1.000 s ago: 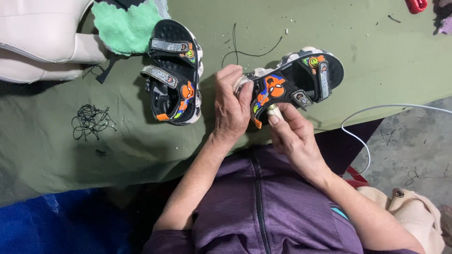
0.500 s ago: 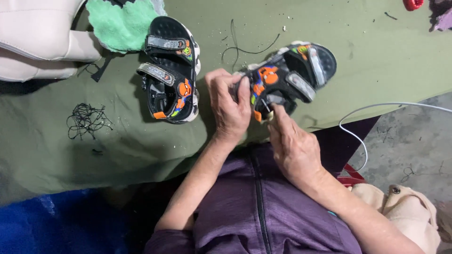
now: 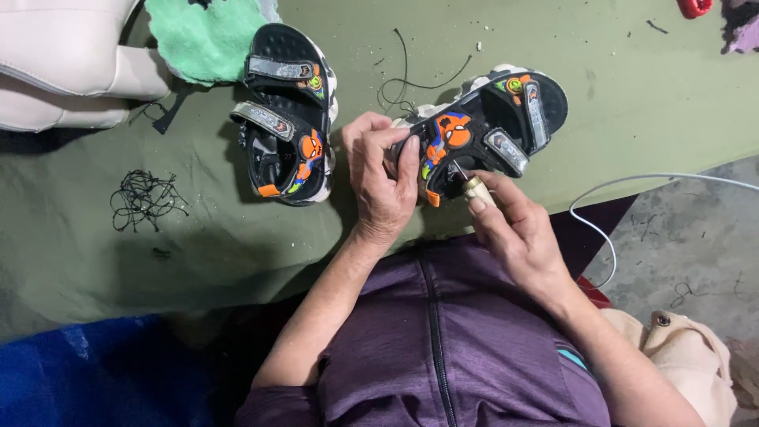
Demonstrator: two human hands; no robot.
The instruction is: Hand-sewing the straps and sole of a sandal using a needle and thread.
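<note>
I see my left hand point(image 3: 381, 183) wrapped around the toe end of a black sandal point(image 3: 482, 126) with orange patches, fingers curled tight over its front strap and thumb underneath, so the sandal is tipped up on its side near the front edge of the green tabletop point(image 3: 632, 95). My right hand point(image 3: 514, 229) pinches an awl point(image 3: 468, 183) by its pale handle, fingers closed round it, and the thin metal point sits against the sandal's sole edge just beside the orange patch. A second sandal point(image 3: 286, 119) of the same kind lies flat to the left, close to my left hand but apart from it. A green cloth point(image 3: 207, 38) lies at the back edge, touching that second sandal's heel. A tangle of black thread point(image 3: 146, 198) rests further left, and a white cable point(image 3: 632, 186) hangs off the front edge at right.
</note>
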